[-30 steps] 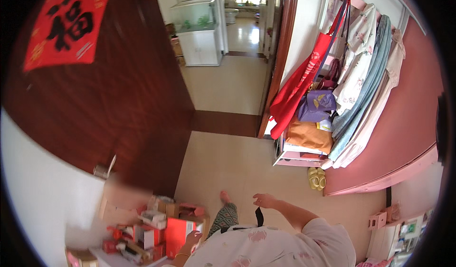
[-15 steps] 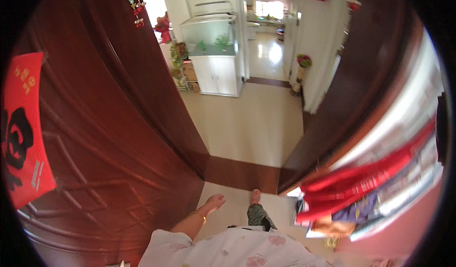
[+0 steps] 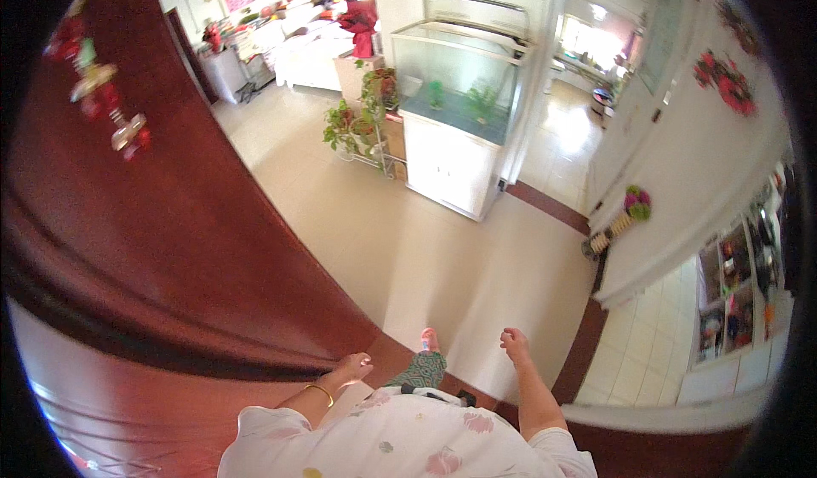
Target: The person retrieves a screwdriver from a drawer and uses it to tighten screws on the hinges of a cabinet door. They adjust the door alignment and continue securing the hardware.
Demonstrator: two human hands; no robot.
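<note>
The left hand (image 3: pixel 353 365) is seen low in the view, just beside the dark red door (image 3: pixel 170 248); its fingers are loosely curled and nothing is held in its grip; whether the door is actually touched cannot be told; a thin gold bangle (image 3: pixel 321 390) is worn on that wrist. The right hand (image 3: pixel 513 342) is held out over the pale tiled floor (image 3: pixel 408 240), well apart from the door; its grip is half clenched on nothing. Between the two hands a foot in a sandal (image 3: pixel 431 342) is set on the floor, below a green patterned trouser leg (image 3: pixel 419 371); a white top with faded pink blotches (image 3: pixel 400 440) fills the lower edge.

The door is seen standing open, curving along the left side of the view; a hanging ornament of red and green pieces (image 3: pixel 106 95) is fixed near its upper part. Further into the room a glass fish tank (image 3: pixel 459 87) is carried on a white cabinet (image 3: pixel 451 172); potted plants on a small stand (image 3: pixel 362 125) are placed just beside that cabinet. On the white wall at the right a red flower decoration (image 3: pixel 728 82) is fixed high up, and a small pink and green ornament (image 3: pixel 637 202) lower down.
</note>
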